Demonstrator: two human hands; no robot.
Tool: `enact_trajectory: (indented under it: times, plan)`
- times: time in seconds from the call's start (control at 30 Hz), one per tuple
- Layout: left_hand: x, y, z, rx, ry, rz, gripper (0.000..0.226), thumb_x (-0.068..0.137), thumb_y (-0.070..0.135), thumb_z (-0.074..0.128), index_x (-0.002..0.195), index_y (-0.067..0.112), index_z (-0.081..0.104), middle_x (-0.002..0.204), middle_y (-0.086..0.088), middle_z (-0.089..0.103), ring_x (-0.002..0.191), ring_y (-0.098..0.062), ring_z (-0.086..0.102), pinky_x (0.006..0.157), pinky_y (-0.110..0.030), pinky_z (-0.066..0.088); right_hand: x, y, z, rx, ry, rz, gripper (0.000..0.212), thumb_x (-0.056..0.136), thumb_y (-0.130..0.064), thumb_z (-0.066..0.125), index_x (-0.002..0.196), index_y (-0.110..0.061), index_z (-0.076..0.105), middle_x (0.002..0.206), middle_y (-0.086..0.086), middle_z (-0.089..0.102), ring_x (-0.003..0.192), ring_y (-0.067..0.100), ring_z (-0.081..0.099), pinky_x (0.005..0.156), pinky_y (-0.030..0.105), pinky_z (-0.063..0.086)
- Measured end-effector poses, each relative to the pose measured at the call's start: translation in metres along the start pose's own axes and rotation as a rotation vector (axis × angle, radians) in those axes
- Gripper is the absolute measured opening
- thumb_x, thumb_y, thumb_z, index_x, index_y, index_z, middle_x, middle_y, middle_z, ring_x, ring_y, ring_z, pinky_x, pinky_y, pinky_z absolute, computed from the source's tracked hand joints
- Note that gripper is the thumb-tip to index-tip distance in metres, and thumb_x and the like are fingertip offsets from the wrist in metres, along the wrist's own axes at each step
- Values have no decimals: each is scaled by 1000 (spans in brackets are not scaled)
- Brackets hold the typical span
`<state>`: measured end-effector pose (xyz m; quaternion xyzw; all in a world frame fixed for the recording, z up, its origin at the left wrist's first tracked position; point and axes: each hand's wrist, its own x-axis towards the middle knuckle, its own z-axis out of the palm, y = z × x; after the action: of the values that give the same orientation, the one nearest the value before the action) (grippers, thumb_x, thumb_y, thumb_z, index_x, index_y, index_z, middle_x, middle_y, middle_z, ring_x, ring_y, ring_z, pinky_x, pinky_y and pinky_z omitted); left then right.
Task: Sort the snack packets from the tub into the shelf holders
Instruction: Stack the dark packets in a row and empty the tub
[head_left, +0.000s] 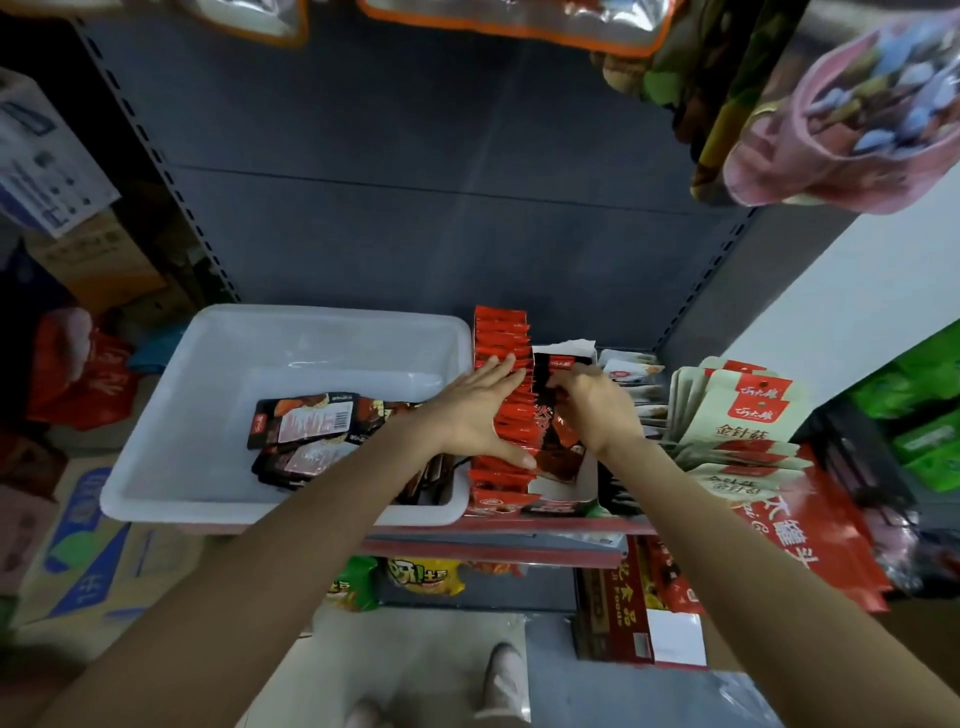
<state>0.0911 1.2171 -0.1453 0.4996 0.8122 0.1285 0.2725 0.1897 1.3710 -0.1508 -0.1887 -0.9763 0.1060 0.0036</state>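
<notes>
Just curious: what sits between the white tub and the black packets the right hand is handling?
In the head view, a row of red packets stands between the white tub and the black packets; the left hand rests on it.

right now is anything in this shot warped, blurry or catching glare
Head view: wide-angle bending curves the dark grey shelf uprights outward; soft glare streaks the white plastic tub floor; the hanging pink patterned bag at top right is smeared and soft; the centre is sharper, with the left hand flat on the red snack packets.
</notes>
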Motion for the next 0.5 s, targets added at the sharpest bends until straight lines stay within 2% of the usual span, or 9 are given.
enact_trajectory:
  times: [0.07,0.13,0.2,0.23,0.3,0.37,0.43,0.5]
  plan:
    - [-7,-3,4,-230,137,22,96,78,55,65,151,26,10,157,13,-10,144,-4,-4,117,-31,9,-1,-2,-3,111,66,19,33,86,-7,60,119,-14,61,116,9,59,108,29,56,82,39,51]
    - [-16,-16,7,-388,369,1,72,87,41,62,147,23,28,157,11,9,142,-4,13,112,-26,17,0,-12,-11,250,190,5,28,88,-8,58,115,-11,63,112,9,59,108,28,53,86,37,47]
    - [-28,-42,11,-352,559,-110,48,92,22,58,137,12,45,148,-1,35,136,-14,33,109,-23,24,3,-34,-18,318,266,-58,27,88,-7,57,114,-10,63,109,8,60,107,26,54,90,35,44]
    - [-34,-58,14,-326,600,-183,40,92,14,57,130,8,52,141,-6,45,131,-19,41,107,-24,28,5,-49,-19,334,267,-94,27,88,-7,57,114,-11,63,110,8,60,106,25,54,91,33,43]
    - [-49,-92,22,-303,575,-322,30,91,5,53,121,3,58,129,-12,54,121,-25,50,102,-26,34,11,-82,-17,347,203,-184,29,88,-8,54,116,-13,62,114,6,59,106,23,55,89,33,45]
    - [-63,-124,28,-278,489,-460,31,92,4,51,122,3,58,130,-14,54,120,-27,51,100,-28,36,17,-118,-6,323,92,-265,31,90,-11,51,120,-13,59,120,6,57,107,23,56,87,36,48]
    - [-74,-152,33,-247,437,-547,38,92,11,56,129,4,52,137,-14,49,124,-27,48,103,-31,36,26,-150,13,278,-32,-293,34,92,-14,51,126,-12,54,125,8,53,113,24,52,91,38,47]
    - [-82,-173,35,-264,418,-561,56,87,21,66,137,8,44,138,-12,47,125,-27,47,104,-34,39,35,-172,37,240,-184,-261,42,92,-19,53,133,-11,47,131,10,48,122,26,45,97,39,43]
